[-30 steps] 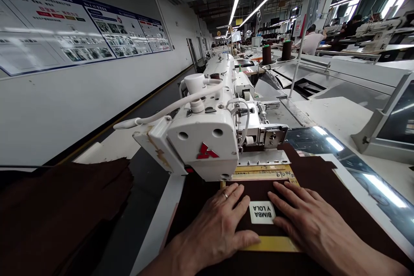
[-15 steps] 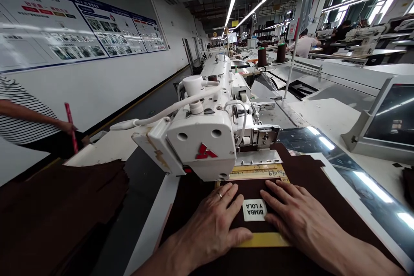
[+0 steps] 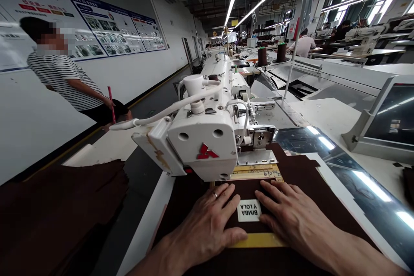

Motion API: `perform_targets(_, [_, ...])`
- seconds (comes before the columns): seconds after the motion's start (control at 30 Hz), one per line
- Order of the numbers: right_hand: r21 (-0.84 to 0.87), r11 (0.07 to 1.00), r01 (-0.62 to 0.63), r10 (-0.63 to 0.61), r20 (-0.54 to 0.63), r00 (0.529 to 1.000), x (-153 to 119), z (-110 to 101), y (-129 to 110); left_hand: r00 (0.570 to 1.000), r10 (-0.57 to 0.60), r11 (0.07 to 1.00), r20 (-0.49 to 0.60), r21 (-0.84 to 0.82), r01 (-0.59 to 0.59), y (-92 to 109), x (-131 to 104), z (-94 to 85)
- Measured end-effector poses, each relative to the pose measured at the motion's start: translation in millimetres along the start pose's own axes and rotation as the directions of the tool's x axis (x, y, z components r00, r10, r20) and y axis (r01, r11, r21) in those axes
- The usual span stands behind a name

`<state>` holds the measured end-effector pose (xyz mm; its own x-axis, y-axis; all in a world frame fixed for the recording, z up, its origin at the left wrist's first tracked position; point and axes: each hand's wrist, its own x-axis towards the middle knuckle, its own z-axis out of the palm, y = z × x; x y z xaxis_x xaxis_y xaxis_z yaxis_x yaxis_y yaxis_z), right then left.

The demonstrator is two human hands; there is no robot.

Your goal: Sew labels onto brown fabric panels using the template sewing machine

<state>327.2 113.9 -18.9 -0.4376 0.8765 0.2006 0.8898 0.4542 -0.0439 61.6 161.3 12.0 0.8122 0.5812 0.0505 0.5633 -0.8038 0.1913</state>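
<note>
Both hands flat, nothing gripped: left hand (image 3: 207,228) and right hand (image 3: 291,220) flank the label (image 3: 249,210) on brown fabric (image 3: 310,185), aligning it; next needs steady feed under the sewing machine (image 3: 207,142).

hands (image 3: 249,224) flat beside label (image 3: 249,210)

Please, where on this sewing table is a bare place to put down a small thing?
The white table top is bare between the sewing machine and the grey screen stand. A narrow white strip lies left of the brown fabric. It is crowded around the label, where the left hand and right hand press flat.
</note>
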Motion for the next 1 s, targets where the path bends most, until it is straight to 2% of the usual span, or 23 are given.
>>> perform_targets(0.2, [0.024,1.0,0.001,-0.001,0.008,1.0,9.5,0.2,-8.1,1.0,0.006,1.0,0.006,0.016,-0.006,-5.1,-2.4,-4.8])
perform_targets(0.47, [0.066,0.997,0.026,-0.027,0.015,1.0,17.5,-1.0,-15.5,0.997,-0.026,0.999,0.075,0.043,0.022,-5.5,-4.0,-7.7])
perform_targets(0.63, [0.092,0.994,0.057,-0.062,0.052,0.997,24.3,-0.8,-19.8,0.999,-0.017,1.0,0.038,0.02,0.016,-8.7,-6.1,-6.3])
perform_targets(1.0, [0.118,0.989,0.087,-0.095,0.065,0.993,36.7,1.9,-31.1,0.999,-0.023,1.0,0.041,-0.006,0.023,-16.4,-13.6,0.4])
